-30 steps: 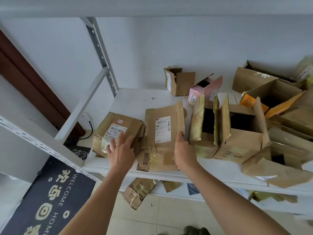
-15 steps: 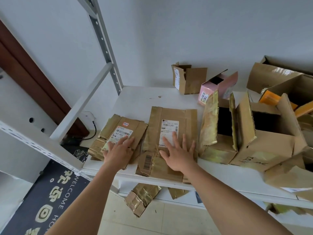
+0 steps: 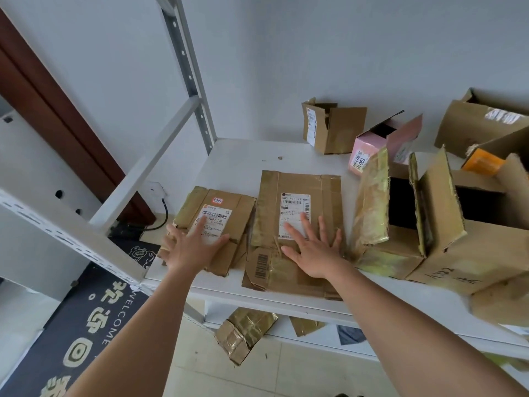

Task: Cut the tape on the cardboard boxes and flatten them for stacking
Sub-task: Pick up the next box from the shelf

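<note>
Two flattened cardboard boxes lie side by side on the white shelf (image 3: 229, 164). My left hand (image 3: 191, 247) presses flat, fingers spread, on the smaller flattened box (image 3: 229, 204) with a white label and an orange sticker. My right hand (image 3: 312, 247) presses flat on the larger flattened box (image 3: 297, 184), covering the lower part of its shipping label. To the right stand two opened boxes with raised flaps, a tape-covered one (image 3: 380, 247) and a taller brown one (image 3: 463, 259). No cutting tool shows.
At the back stand a small open brown box (image 3: 335, 127) and a pink box (image 3: 372, 147); more open boxes crowd the far right (image 3: 481, 118). A crumpled taped box (image 3: 243, 333) lies on the lower shelf. A welcome mat (image 3: 71, 333) covers the floor at left.
The larger box, held half upright a second ago, now lies flat under my right palm. My left hand stayed on the smaller flattened box. The view moved closer and to the left.
</note>
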{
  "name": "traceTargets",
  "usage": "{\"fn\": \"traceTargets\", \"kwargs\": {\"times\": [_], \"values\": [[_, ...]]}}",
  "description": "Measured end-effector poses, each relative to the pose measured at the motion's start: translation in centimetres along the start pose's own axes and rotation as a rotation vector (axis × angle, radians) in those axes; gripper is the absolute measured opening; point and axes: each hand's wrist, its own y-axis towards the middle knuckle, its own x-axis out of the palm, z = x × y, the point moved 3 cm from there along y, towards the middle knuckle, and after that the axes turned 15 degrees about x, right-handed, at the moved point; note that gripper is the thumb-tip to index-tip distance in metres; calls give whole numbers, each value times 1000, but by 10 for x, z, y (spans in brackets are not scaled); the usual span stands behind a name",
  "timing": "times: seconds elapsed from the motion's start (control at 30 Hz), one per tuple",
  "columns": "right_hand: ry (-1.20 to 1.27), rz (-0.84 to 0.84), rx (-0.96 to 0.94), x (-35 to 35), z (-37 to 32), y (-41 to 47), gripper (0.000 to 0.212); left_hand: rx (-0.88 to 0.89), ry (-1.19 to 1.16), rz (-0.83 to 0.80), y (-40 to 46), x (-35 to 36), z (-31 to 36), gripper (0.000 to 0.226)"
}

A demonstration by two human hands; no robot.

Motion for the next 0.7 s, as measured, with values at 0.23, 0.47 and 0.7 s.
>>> {"fn": "traceTargets", "kwargs": {"times": [0.23, 0.47, 0.7], "values": [[49, 190, -58, 7, -20, -21, 56, -24, 156, -34, 2, 0, -6, 106], [120, 197, -102, 16, -31, -29, 78, -83, 78, -41, -1, -2, 10, 96], [135, 177, -158, 3, -26, -11, 86, -53, -49, -56, 4, 15, 14, 99]]}}
